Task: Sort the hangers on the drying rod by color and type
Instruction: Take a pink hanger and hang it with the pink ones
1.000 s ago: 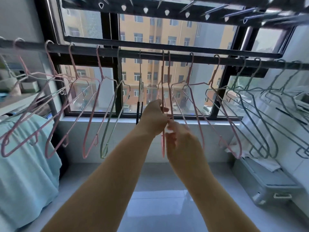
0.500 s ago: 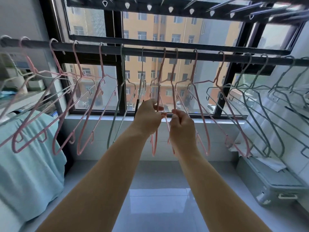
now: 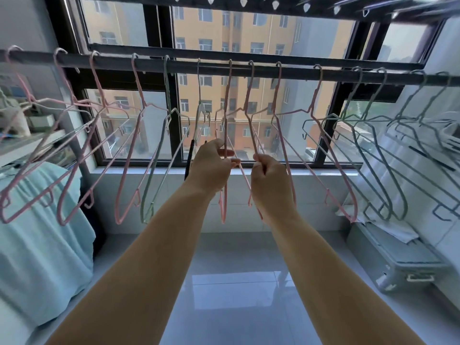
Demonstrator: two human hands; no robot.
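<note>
We saw the drying rod (image 3: 286, 70) run across the window, with wire hangers hooked along its whole length. Both arms reached up to the middle of it.

Our left grip (image 3: 211, 168) was closed on a pink hanger (image 3: 225, 135), thumb and forefinger pinched around its thin wire just below the shoulder; the hanger's hook sat over the rod directly above the hand, and its lower end hung down past the wrist. Our right grip (image 3: 270, 178) was curled tight around the wire of a second pink hanger (image 3: 251, 130), whose hook rested on the rod just to the right of the first. The two hands were near each other but apart, with the two wires crossing between them.

Left of the left grip hung a green hanger (image 3: 159, 155) and a pale one beside a black clip (image 3: 189, 158), then a group of pink hangers (image 3: 99, 135) farther left. Right of the right grip came two more pink hangers (image 3: 321, 145), then a row of grey-green hangers (image 3: 378, 155) toward the wall. A light blue cloth (image 3: 39, 245) lay at lower left, and a grey case (image 3: 403, 265) stood on the floor at lower right.
</note>
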